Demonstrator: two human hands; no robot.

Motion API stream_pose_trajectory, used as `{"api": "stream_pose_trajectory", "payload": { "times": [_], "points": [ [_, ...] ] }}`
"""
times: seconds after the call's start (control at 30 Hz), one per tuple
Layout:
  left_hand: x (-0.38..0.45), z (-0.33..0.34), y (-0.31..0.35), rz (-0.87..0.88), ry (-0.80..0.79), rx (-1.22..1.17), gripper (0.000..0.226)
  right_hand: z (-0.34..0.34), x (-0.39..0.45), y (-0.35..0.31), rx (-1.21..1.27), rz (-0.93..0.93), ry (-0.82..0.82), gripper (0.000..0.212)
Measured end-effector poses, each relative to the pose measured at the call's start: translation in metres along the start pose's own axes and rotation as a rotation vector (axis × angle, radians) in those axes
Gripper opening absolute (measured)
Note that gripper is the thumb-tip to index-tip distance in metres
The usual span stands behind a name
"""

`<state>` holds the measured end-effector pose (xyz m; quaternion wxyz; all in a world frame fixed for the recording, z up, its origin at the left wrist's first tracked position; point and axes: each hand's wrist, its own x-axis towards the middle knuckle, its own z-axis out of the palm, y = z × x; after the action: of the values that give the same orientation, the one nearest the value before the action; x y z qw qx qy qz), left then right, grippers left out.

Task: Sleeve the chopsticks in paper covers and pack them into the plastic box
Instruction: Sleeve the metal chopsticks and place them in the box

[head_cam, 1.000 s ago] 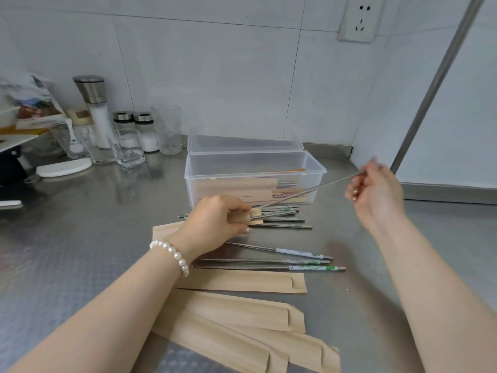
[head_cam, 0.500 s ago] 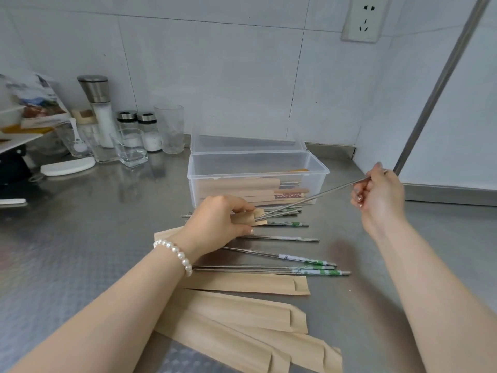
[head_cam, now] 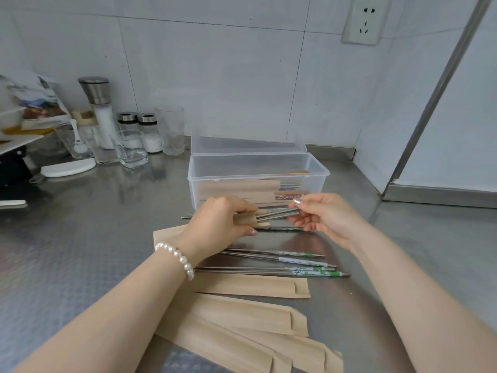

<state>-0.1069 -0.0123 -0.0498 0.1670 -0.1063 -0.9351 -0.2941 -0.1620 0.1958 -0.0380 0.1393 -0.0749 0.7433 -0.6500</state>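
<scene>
Since a second ago the right hand (head_cam: 326, 216) has come in from 2 o'clock, driving the metal chopsticks (head_cam: 277, 213) it pinches most of the way into the paper cover (head_cam: 246, 220) gripped by the left hand (head_cam: 222, 222). This pair looks nearly sleeved, so packing should follow. The plastic box (head_cam: 258, 179) stands open at 12 o'clock, holding sleeved pairs; loose chopsticks (head_cam: 271, 262) and empty covers (head_cam: 250, 288) lie on the surface (head_cam: 80, 251) toward 6 o'clock.

Her right hand (head_cam: 326, 218) has swung in from out by the wall, driving the steel chopsticks (head_cam: 277, 213) deep into the paper cover (head_cam: 246, 219) her left hand (head_cam: 219, 223) pinches.
</scene>
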Motion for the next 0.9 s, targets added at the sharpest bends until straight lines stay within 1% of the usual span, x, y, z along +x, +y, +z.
{"api": "stream_pose_trajectory", "payload": {
  "times": [0.07, 0.17, 0.23, 0.3, 0.37, 0.43, 0.47, 0.5, 0.53, 0.57, 0.63, 0.7, 0.77, 0.8, 0.9],
  "points": [
    [0.0, 0.001, 0.002, 0.014, 0.001, -0.001, 0.042, 0.006, -0.002, -0.001, -0.031, -0.018, -0.008, 0.017],
    [-0.001, 0.002, 0.004, 0.044, 0.007, -0.005, 0.042, 0.012, -0.004, -0.001, -0.044, -0.06, -0.062, 0.006],
    [-0.001, 0.002, 0.005, 0.051, 0.011, -0.01, 0.043, 0.012, -0.004, -0.001, -0.038, -0.076, -0.107, 0.007],
    [-0.001, -0.003, 0.006, 0.039, 0.026, -0.016, 0.045, 0.008, -0.004, -0.003, -0.018, -0.083, -0.109, 0.01],
    [0.001, -0.013, 0.005, -0.002, 0.085, -0.011, 0.042, 0.0, -0.004, -0.006, 0.022, -0.092, -0.073, 0.012],
    [0.002, -0.027, 0.001, -0.061, 0.213, -0.025, 0.03, -0.012, -0.004, -0.009, 0.086, -0.099, -0.027, 0.013],
    [0.002, -0.034, -0.002, -0.092, 0.28, -0.055, 0.029, -0.018, -0.005, -0.011, 0.122, -0.097, -0.01, 0.012],
    [0.003, -0.039, -0.005, -0.125, 0.325, -0.104, 0.037, -0.023, -0.005, -0.013, 0.157, -0.09, -0.002, 0.012],
    [0.003, -0.043, -0.006, -0.162, 0.34, -0.19, 0.046, -0.027, -0.006, -0.014, 0.189, -0.083, 0.0, 0.012],
    [0.004, -0.045, -0.007, -0.196, 0.335, -0.304, 0.049, -0.03, -0.007, -0.015, 0.216, -0.075, -0.002, 0.012],
    [0.006, -0.045, -0.008, -0.256, 0.286, -0.523, 0.052, -0.032, -0.006, -0.015, 0.255, -0.055, -0.016, 0.014],
    [0.009, -0.041, -0.01, -0.295, 0.226, -0.667, 0.058, -0.029, -0.006, -0.015, 0.258, -0.039, -0.043, 0.014],
    [0.009, -0.036, -0.008, -0.332, 0.178, -0.748, 0.058, -0.023, -0.005, -0.012, 0.227, -0.051, -0.05, 0.012],
    [0.009, -0.034, -0.007, -0.351, 0.171, -0.782, 0.056, -0.019, -0.004, -0.01, 0.195, -0.071, -0.028, 0.014],
    [0.01, -0.032, -0.003, -0.407, 0.192, -0.86, 0.051, -0.011, -0.002, -0.007, 0.117, -0.129, 0.091, 0.033]
  ]
}}
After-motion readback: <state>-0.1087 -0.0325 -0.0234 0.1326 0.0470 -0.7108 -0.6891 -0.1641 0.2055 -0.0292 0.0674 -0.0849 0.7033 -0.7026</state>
